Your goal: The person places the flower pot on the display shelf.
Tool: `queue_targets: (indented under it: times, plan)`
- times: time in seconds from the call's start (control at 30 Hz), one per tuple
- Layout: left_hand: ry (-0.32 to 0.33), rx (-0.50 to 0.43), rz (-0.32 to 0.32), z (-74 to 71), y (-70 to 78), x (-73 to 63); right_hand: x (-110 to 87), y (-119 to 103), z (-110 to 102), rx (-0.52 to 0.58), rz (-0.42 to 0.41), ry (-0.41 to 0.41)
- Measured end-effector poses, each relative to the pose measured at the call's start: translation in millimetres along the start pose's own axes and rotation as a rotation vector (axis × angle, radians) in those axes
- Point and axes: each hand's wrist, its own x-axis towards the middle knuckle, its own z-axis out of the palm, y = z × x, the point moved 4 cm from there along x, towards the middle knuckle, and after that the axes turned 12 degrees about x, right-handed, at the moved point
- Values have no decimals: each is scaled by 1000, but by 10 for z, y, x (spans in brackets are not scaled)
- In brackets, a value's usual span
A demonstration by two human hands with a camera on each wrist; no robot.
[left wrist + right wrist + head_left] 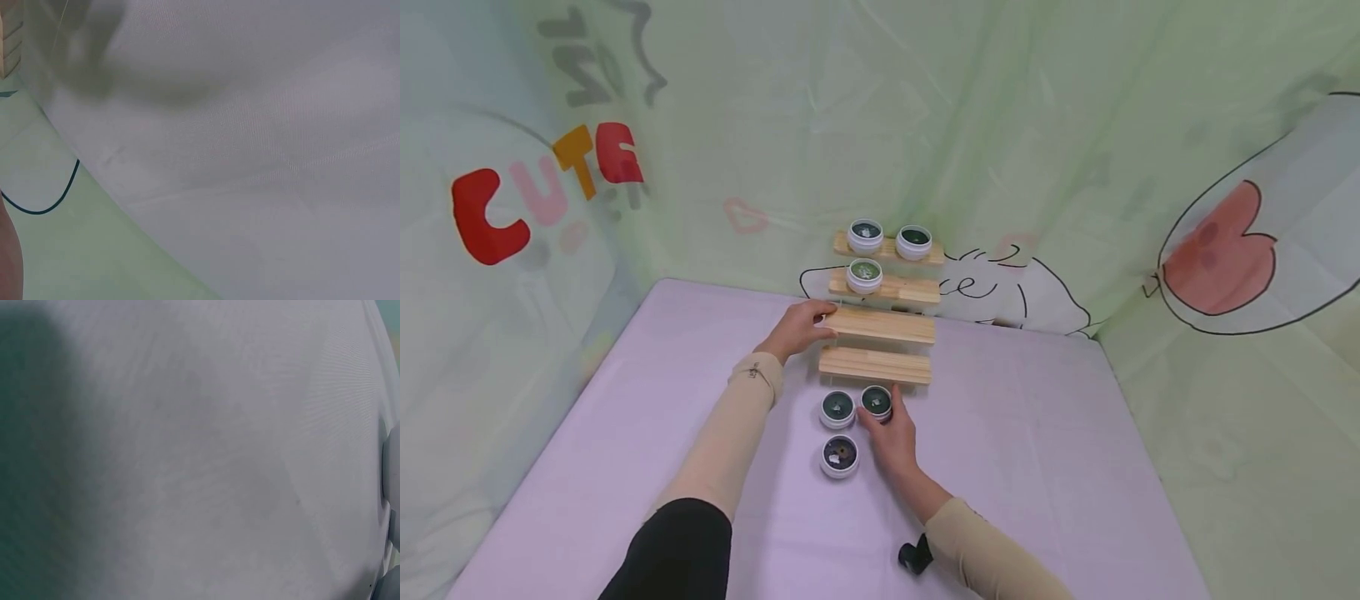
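A tiered wooden display stand (pixel 880 325) stands toward the back of the table. My left hand (pixel 796 332) holds the left end of its second plank from the front, thumb at the front and fingers behind. In front of the lowest plank, my right hand (pixel 892 437) grips a small white jar (pixel 876 402) with a dark green top, thumb and fingers on either side. Just left of it sits another dark green-topped jar (pixel 837 408), and nearer me a jar with a darker top (pixel 839 456). The left wrist view catches only a plank end (pixel 10 40) at its edge.
Two jars stand on the top plank, a left one (pixel 866 237) and a right one (pixel 913 242). A lighter green jar (pixel 864 275) is one tier below. A small black object (pixel 915 556) lies by the right sleeve. Printed cloth walls (pixel 1000 150) rise behind the lilac tabletop (pixel 1037 467).
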Motion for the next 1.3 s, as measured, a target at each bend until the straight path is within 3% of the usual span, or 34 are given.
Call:
queue_targets:
  times: [0.3,0.93,1.3]
  plan:
    - [10,32,21,-1,2,7,18,-11,-73,14,20,-18]
    - [-2,19,1,21,-25,41,-39,-226,-287,36,11,-55]
    - [8,36,7,7,-27,25,157,-524,-371,71,4,-32]
